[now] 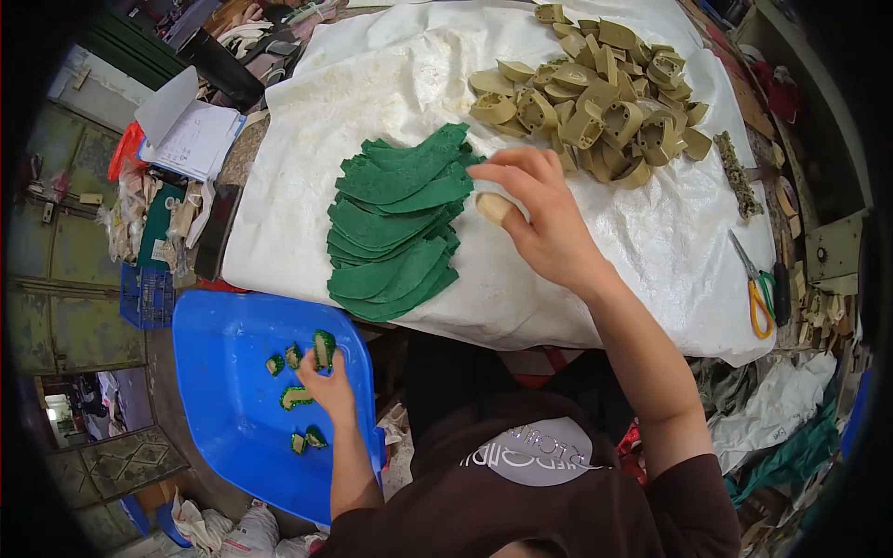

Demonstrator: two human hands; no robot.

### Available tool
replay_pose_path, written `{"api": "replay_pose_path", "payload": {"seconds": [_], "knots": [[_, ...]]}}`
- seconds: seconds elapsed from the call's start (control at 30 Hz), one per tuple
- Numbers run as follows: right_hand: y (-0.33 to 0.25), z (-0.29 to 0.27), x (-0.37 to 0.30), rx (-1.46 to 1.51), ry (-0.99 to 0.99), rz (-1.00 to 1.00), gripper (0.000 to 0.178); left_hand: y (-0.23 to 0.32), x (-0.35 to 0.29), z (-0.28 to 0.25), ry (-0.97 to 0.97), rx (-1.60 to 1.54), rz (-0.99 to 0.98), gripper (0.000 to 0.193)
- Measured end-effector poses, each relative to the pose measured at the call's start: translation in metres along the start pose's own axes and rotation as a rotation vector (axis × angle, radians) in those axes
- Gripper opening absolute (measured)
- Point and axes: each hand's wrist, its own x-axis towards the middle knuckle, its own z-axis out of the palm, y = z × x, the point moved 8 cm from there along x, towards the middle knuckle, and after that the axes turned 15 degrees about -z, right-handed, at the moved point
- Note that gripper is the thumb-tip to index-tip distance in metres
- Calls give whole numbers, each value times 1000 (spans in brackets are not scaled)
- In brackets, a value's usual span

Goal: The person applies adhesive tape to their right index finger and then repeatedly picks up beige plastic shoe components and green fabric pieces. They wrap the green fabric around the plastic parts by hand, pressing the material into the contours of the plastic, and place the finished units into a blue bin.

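Note:
My left hand (329, 389) is inside a blue plastic tub (223, 325), its thumb and fingers on a green-covered heel (323, 346) with a tan underside. Several similar covered heels, among them one with a sparkly green rim (296, 398), lie on the tub's floor. Over the white-covered table, my right hand (544, 212) has its fingers apart and nothing visible in them. A tan cover (493, 207) sits on its thumb. Just left of the fingertips is an overlapping stack of curved green sheet pieces (395, 223). Bare tan shoe heels (605, 98) are heaped beyond it.
Scissors (755, 284) with orange and green handles lie at the table's right side. A clumpy strip (737, 175) is near them. Papers (193, 135), a black cylinder (221, 67) and a blue basket (147, 296) stand at left. Bags (251, 530) lie below the tub.

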Motion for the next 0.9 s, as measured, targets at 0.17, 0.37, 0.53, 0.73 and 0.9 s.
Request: {"api": "replay_pose_path", "payload": {"seconds": [0.17, 0.37, 0.53, 0.73, 0.9], "knots": [[16, 22, 30, -114, -65, -34, 31, 42, -5, -7, 97, -34, 159, 43], [21, 51, 56, -336, -171, -48, 33, 231, -71, -4, -195, -284, 823, 31], [13, 60, 59, -412, -186, -167, 24, 281, -94, 40, -247, -65, 1067, 31], [33, -2, 36, 87, 210, 180, 24, 263, -81, 56, -348, -42, 845, 31], [4, -45, -9, 270, 128, 67, 25, 280, -108, 43, -431, -70, 925, 43]]}}
